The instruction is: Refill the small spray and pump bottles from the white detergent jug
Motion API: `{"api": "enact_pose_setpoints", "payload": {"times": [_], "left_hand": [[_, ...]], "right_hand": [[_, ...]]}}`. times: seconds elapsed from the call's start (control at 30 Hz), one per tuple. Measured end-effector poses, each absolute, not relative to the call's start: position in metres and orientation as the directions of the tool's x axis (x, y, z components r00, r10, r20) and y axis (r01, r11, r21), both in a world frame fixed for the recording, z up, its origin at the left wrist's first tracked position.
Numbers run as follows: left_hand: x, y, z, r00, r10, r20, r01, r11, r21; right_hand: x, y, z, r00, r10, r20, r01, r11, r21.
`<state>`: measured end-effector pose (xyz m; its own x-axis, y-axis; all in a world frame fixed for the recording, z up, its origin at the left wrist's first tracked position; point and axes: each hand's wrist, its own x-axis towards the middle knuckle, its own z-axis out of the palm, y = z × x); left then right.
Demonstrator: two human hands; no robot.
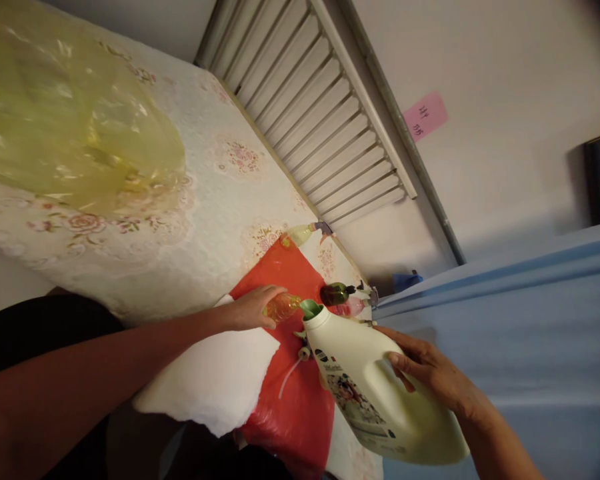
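My left hand (254,308) is closed around a small clear bottle (281,308) with yellow-orange colour in it. My right hand (425,363) grips the handle of a large cream jug (360,400) with a printed label. The jug is tilted, and its green-lined spout (311,309) is at the mouth of the small bottle. Whether liquid is flowing cannot be made out. Below the spout, a spray nozzle (305,353) with a thin white tube lies on a red plastic sheet (295,407). A white paper towel (220,380) lies under my left forearm.
A dark green bottle (336,293), a pink bottle (351,307) and a pale yellow spray bottle (300,234) stand past the jug. A yellow plastic bag (80,127) covers the left of the flowered tablecloth (215,220). A radiator (315,127) and a blue curtain (520,347) border the table.
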<state>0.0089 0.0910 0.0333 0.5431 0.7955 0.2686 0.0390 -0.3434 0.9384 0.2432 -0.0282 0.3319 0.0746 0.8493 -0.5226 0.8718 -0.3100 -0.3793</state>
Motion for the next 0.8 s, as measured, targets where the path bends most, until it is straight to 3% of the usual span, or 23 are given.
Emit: {"api": "enact_pose_setpoints", "payload": {"times": [0.8], "left_hand": [[0.0086, 0.0906, 0.0374, 0.551, 0.795, 0.255, 0.083, -0.356, 0.931]], "right_hand": [[0.2392, -0.0268, 0.3345, 0.061, 0.852, -0.521, 0.889, -0.283, -0.359]]}}
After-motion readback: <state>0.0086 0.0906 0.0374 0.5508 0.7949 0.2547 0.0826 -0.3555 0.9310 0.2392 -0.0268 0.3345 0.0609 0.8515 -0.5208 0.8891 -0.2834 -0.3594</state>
